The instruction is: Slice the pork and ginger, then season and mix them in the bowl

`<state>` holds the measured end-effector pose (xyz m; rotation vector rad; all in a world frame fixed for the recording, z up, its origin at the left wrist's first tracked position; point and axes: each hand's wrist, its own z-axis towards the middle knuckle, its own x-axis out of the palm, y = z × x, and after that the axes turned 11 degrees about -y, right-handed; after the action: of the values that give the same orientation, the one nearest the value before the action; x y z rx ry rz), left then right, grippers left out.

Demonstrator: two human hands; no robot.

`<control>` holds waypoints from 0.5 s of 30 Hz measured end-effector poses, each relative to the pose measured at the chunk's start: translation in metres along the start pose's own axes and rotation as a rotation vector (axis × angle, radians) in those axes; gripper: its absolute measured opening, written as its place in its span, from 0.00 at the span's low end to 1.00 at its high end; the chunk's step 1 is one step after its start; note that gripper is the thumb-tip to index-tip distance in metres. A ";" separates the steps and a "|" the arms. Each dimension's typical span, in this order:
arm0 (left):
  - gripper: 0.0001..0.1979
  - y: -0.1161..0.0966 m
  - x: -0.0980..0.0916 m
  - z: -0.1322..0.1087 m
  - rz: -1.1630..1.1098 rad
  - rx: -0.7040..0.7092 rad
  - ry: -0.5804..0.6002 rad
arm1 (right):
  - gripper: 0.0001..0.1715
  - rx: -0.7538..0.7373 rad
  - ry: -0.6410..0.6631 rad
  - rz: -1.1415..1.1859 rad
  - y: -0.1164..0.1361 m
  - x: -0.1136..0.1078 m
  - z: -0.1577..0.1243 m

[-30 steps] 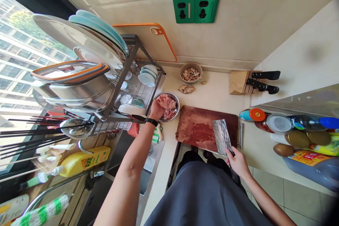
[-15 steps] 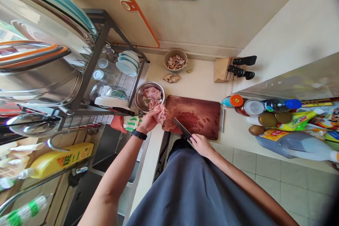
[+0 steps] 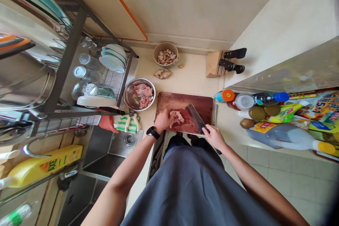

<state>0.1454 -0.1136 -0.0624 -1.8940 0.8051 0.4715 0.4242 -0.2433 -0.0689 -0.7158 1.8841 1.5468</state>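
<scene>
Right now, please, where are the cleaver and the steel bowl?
cleaver (image 3: pixel 195 119): head view, on the blade.
steel bowl (image 3: pixel 125 95): head view, on the rim.

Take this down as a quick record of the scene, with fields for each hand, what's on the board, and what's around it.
Left hand: on a piece of raw meat, wristwatch on the wrist
Right hand: gripping a cleaver by the handle
Board: dark wooden cutting board, stained red
Beside board: steel bowl holding more raw meat
Behind: woven basket, wooden knife block
Rest: dish rack, steel sink, bottles and kiwifruit
</scene>
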 end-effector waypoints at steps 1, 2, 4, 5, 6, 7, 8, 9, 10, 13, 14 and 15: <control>0.14 0.004 0.004 -0.004 0.197 0.103 -0.127 | 0.20 -0.015 -0.010 -0.015 0.001 0.003 -0.002; 0.14 0.008 0.008 -0.009 0.328 0.218 -0.206 | 0.19 -0.028 -0.020 -0.025 0.002 0.006 -0.003; 0.14 0.017 0.018 -0.018 0.421 0.469 -0.218 | 0.17 -0.047 -0.026 -0.030 0.005 0.011 -0.004; 0.14 0.022 0.023 -0.022 0.441 0.583 -0.183 | 0.17 -0.054 -0.021 -0.029 0.007 0.014 -0.005; 0.15 0.026 0.027 -0.025 0.456 0.661 -0.157 | 0.16 -0.060 -0.015 -0.030 0.008 0.016 -0.004; 0.16 0.031 0.032 -0.027 0.468 0.696 -0.153 | 0.16 -0.065 -0.010 -0.031 0.010 0.017 -0.004; 0.17 0.035 0.035 -0.028 0.478 0.691 -0.174 | 0.16 -0.067 -0.008 -0.034 0.012 0.019 -0.003; 0.17 0.039 0.038 -0.028 0.484 0.660 -0.212 | 0.16 -0.068 -0.010 -0.038 0.013 0.020 -0.002; 0.18 0.043 0.039 -0.028 0.482 0.616 -0.255 | 0.16 -0.068 -0.013 -0.042 0.015 0.020 0.000; 0.21 0.048 0.041 -0.028 0.412 0.486 -0.360 | 0.15 -0.057 -0.017 -0.037 0.017 0.021 0.003; 0.23 0.047 0.041 -0.028 0.375 0.440 -0.398 | 0.15 -0.052 -0.017 -0.032 0.017 0.021 0.003; 0.25 0.046 0.042 -0.029 0.336 0.388 -0.439 | 0.15 -0.046 -0.015 -0.026 0.017 0.021 0.003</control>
<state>0.1416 -0.1669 -0.1060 -1.2394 0.8453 0.8382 0.3979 -0.2376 -0.0733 -0.7443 1.8257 1.5797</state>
